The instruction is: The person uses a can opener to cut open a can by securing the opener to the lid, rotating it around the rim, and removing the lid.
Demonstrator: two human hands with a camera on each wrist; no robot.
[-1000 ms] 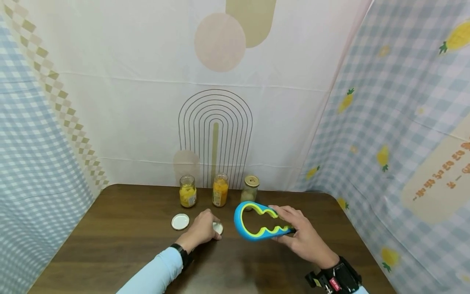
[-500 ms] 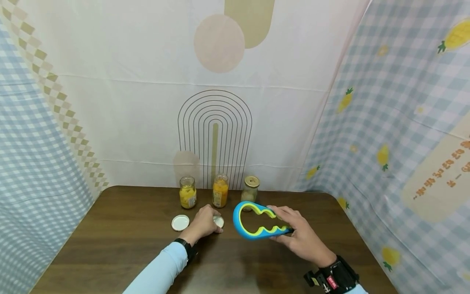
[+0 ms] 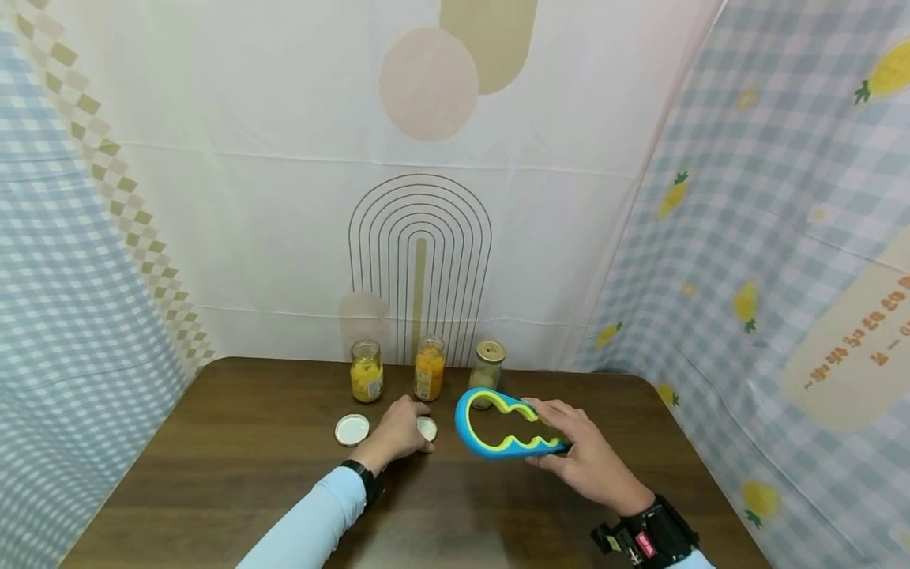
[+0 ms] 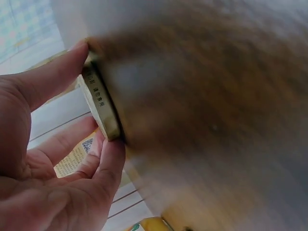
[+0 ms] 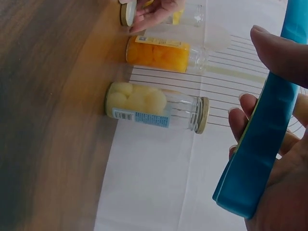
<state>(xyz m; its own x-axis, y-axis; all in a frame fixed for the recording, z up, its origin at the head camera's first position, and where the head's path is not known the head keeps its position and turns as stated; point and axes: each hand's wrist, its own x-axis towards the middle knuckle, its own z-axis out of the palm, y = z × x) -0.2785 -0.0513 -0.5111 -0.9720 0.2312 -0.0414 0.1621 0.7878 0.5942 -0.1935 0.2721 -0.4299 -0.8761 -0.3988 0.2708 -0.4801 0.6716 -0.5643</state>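
My left hand [image 3: 396,431] pinches a jar lid [image 4: 100,103] by its gold rim, thumb on one side and fingers on the other; its white inside faces up, low over the tabletop. In my right hand [image 3: 588,454] is a blue and lime-green jar opener [image 3: 464,427], gripped by its handle ends and raised above the table. Its wavy loop has nothing inside it. Behind it stands a jar of pale round fruit [image 5: 139,103] with a gold lid on. An open jar of orange fruit [image 3: 429,371] is just beyond my left hand.
Another open jar, with yellow fruit [image 3: 366,381], stands at the back left. A second lid [image 3: 351,430] lies white side up left of my left hand. The brown table [image 3: 213,474] meets a hanging white cloth [image 3: 270,237] at the back.
My left hand has shifted slightly away from me, toward the jars, with the lid. My right hand and the jar opener have hardly moved.
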